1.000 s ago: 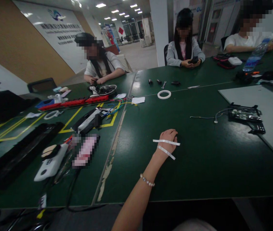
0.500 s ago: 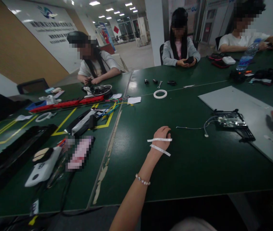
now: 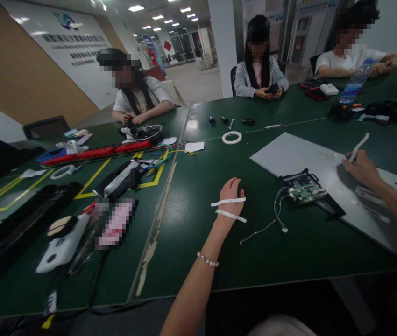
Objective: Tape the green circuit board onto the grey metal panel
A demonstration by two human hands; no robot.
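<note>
My left hand [image 3: 231,192] rests palm down on the green table, its fingers loosely extended and holding nothing. Two white tape strips [image 3: 231,215] cross the back of that hand and its wrist. On the right, my right hand [image 3: 363,171] pinches another white tape strip [image 3: 358,145], which sticks up from the fingertips. Beneath this hand lies a flat grey panel [image 3: 286,150], set at an angle. A circuit board [image 3: 308,192] in a black frame sits on the panel's near left edge. From it a thin cable [image 3: 276,212] with a white connector trails onto the table.
A tape roll [image 3: 223,138] and a small wrench [image 3: 231,124] lie farther back. Left of the seam are a white device [image 3: 56,252], a red strip [image 3: 100,150] and wires. A water bottle [image 3: 356,84] stands far right. Several people sit across the table.
The grey panel with the circuit board has shifted left and toward me, its cable swinging nearer. My right hand has come farther into view, with the tape strip raised. My left hand has barely moved.
</note>
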